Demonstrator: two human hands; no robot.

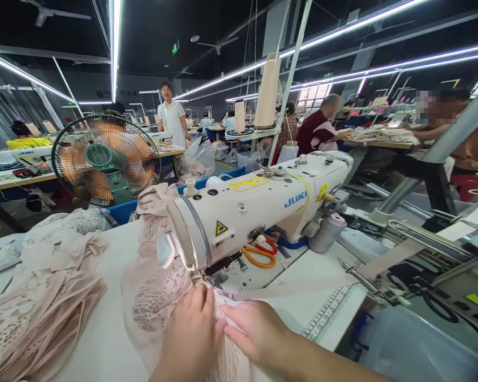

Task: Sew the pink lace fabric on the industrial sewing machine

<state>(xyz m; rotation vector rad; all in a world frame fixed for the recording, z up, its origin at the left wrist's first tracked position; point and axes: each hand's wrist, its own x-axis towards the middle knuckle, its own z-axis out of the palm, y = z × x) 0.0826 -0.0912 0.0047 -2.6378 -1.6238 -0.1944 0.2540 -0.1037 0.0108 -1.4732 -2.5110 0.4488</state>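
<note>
A white Juki sewing machine [258,204] stands across the white table [103,329]. Pale pink lace fabric [151,297] lies under its needle end and runs toward me. My left hand [193,334] rests on the lace just before the presser foot, fingers curled down onto the cloth. Beside it, my right hand [258,329] presses the lace flat, its fingers stretched toward the left hand. A thin pink strip [386,257] feeds in from the right through a metal guide.
A stack of cut lace pieces [35,313] lies at the left. Behind it stands an orange-bladed fan [105,159]. Orange and red scissors [261,252] lie under the machine arm. Thread cones [267,90] stand behind. Other people work at tables further back.
</note>
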